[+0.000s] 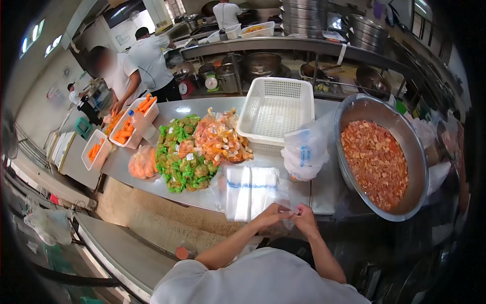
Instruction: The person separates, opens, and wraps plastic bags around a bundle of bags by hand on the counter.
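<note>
Left hand (273, 214) and right hand (305, 218) pinch what looks like a clear bag (287, 226) at the worktop's (324, 190) near edge.
Their fingertips press together, seemingly to control flimsy film; flat plastic bags (238, 191) lie just beyond, likely for easy reach; a steel basin (405, 133) of chopped meat (373, 162) stands rightward, a white perforated basket (276, 106) farther back.

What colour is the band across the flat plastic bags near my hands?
Blue: the band on the flat plastic bags shows in the head view.

Carrots (122, 136) at left, stacked steamers (305, 20) behind
</note>
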### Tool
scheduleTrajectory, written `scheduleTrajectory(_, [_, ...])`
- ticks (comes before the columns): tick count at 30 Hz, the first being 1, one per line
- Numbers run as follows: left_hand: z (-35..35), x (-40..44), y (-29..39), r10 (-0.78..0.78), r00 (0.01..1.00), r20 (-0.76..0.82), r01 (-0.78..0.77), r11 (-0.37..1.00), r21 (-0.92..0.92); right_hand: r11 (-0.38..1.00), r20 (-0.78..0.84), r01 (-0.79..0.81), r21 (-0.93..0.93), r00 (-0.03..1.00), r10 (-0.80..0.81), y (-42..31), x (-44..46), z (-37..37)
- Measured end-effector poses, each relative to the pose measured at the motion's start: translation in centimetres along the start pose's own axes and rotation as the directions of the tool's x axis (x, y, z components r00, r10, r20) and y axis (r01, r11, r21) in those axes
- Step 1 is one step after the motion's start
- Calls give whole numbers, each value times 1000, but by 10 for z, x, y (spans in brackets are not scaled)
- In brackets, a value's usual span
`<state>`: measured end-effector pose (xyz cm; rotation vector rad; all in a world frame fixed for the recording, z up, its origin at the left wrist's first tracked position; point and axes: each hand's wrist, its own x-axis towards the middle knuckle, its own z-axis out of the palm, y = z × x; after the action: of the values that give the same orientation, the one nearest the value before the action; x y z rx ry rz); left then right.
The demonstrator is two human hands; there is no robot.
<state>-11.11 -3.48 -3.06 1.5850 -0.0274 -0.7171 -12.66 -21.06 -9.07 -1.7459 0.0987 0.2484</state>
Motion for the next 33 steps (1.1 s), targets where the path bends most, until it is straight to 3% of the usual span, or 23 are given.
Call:
scheduleTrajectory(1, [4,-2,3,5,998,60,0,997,-82,997,47,62,-34,997,-61,4,-1,4])
scheduleTrajectory(2, [2,2,-3,-3,1000,13,5,987,-163,995,80,39,-96,996,-31,7,-2,0])
scheduleTrajectory(5, [-14,6,-7,-27,998,-58,4,927,-376,980,19,-117,160,993,115,-61,-26,-14])
scheduleTrajectory(7, [-19,5,2,-24,1000,18,28,936,-352,1000,-68,-4,19,998,5,-53,-22,-22])
scheduleTrajectory(9, [-11,-4,13,-64,998,28,67,991,-113,985,-142,155,-69,976,-164,-55,-19,-18])
scheduleTrajectory(10, [-7,-6,19,-70,997,30,70,997,13,985,-93,92,-148,990,-107,-71,-23,-24])
scheduleTrajectory(13, [-20,2,13,-35,987,-156,28,998,-49,995,-154,-97,-6,984,95,-73,-24,-32])
scheduleTrajectory(14, [-20,4,11,-61,967,-246,71,997,33,998,-186,-38,-49,982,28,-59,-20,-38])
scheduleTrajectory(16, [-23,17,-13,145,960,-238,-58,940,336,988,-233,59,-146,968,-92,-28,-15,-52])
scheduleTrajectory(18, [-18,13,-25,265,933,-245,-111,857,502,998,-181,-42,-44,983,33,-23,-21,-61])
scheduleTrajectory(20, [-7,9,-20,255,952,-172,-172,905,388,991,-98,-130,2,987,130,-30,-21,-62])
scheduleTrajectory(21, [0,8,-16,254,958,-135,-199,924,327,992,-116,-99,-73,989,90,-37,-23,-56])
scheduleTrajectory(22, [12,5,-9,153,984,-93,-144,985,99,986,-129,-68,-150,990,49,-48,-26,-47])
scheduleTrajectory(23, [20,9,-11,139,986,-93,-133,989,71,974,-138,-38,-225,990,7,-52,-28,-39])
scheduleTrajectory(24, [25,14,-14,122,988,-95,-118,992,44,985,-175,40,-165,982,-69,-42,-27,-31])
scheduleTrajectory(25, [25,16,-21,100,990,-96,-98,995,19,997,-133,-15,-79,991,5,-33,-26,-31])
scheduleTrajectory(27, [10,34,-56,168,981,-96,-149,972,180,987,-39,-135,88,990,138,-11,-27,-48])
scheduleTrajectory(29, [2,47,-86,254,961,-111,-218,940,261,991,-107,-89,-104,991,78,21,-25,-60])
scheduleTrajectory(31, [4,40,-79,195,973,-119,-166,962,217,939,-192,-31,-343,981,-38,23,-33,-65])
scheduleTrajectory(32, [5,38,-75,173,978,-121,-146,969,201,964,-209,-113,-240,976,62,11,-39,-67])
scheduleTrajectory(33, [7,37,-74,156,980,-125,-132,974,185,953,-224,-113,-281,973,49,0,-41,-63])
